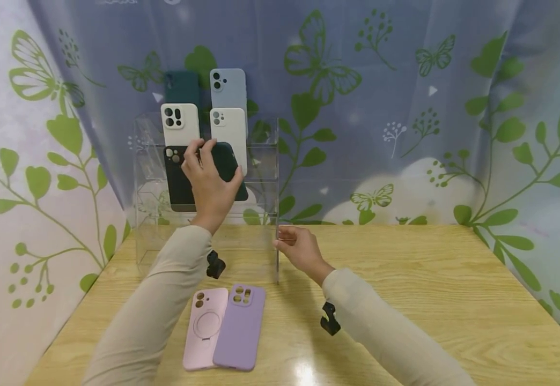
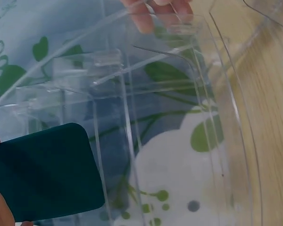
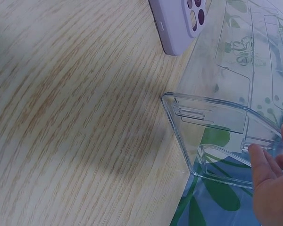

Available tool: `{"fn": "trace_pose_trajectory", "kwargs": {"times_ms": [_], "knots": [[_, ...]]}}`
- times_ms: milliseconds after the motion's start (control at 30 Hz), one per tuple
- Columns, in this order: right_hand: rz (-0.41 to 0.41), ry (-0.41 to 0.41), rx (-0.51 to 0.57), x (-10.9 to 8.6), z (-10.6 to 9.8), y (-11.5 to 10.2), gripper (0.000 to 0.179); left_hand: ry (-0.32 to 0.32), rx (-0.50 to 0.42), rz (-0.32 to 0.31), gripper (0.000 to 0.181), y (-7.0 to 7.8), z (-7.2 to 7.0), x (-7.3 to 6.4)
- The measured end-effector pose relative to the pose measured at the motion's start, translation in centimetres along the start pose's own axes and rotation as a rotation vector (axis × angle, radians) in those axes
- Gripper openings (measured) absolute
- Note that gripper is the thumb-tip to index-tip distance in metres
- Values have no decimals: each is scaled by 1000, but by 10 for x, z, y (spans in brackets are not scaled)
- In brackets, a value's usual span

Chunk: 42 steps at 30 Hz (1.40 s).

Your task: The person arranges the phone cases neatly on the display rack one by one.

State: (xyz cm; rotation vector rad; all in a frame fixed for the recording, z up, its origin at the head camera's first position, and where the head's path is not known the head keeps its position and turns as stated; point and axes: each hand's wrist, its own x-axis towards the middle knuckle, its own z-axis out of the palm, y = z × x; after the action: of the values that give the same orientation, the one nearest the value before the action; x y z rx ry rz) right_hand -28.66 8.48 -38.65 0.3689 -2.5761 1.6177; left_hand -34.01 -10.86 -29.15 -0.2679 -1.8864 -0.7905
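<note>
My left hand (image 1: 211, 185) grips a dark green phone case (image 1: 224, 163) by its sides, in front of the upper tiers of a clear acrylic display stand (image 1: 260, 190). In the left wrist view, the plain end of that green case (image 2: 47, 174) shows between fingers and thumb. Down at the stand's right side panel, my right hand (image 1: 301, 249) holds the panel's edge with thumb and fingertips. The right wrist view shows these fingers (image 3: 259, 162) against the clear panel (image 3: 217, 125). Just left of the green case, a black phone case (image 1: 179, 182) stands in a tier.
Higher tiers hold two white cases (image 1: 180, 120) (image 1: 227, 126), a teal case (image 1: 181, 86) and a pale blue case (image 1: 228, 86). A pink case (image 1: 205, 327) and a purple case (image 1: 241, 332) lie overlapping on the wooden table (image 1: 405, 279). A patterned curtain (image 1: 357, 134) hangs behind.
</note>
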Motion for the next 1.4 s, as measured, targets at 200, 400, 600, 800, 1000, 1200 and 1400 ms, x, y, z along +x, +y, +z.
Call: {"fn": "trace_pose_trajectory", "kwargs": {"times_ms": [200,400,600,800,1000,1200,1400], "knots": [[-10,3,-4,0,0,1,44,-44,39,-47,61,-4,10,-6],[-19,-1,-13,-1,-1,1,43,-95,54,-77,61,-5,18,-8],[-32,6,-9,0,0,2,42,-152,89,-47,61,-3,21,-4],[-28,3,-4,0,-1,2,43,-230,133,-39,61,1,21,-2],[-18,-3,-7,-1,-1,0,44,-266,170,-87,64,4,23,-1],[-19,-1,-12,-1,-1,0,44,-315,197,-137,74,5,27,-3],[-26,0,-9,-1,0,2,43,-334,211,-145,79,4,27,-5]]}}
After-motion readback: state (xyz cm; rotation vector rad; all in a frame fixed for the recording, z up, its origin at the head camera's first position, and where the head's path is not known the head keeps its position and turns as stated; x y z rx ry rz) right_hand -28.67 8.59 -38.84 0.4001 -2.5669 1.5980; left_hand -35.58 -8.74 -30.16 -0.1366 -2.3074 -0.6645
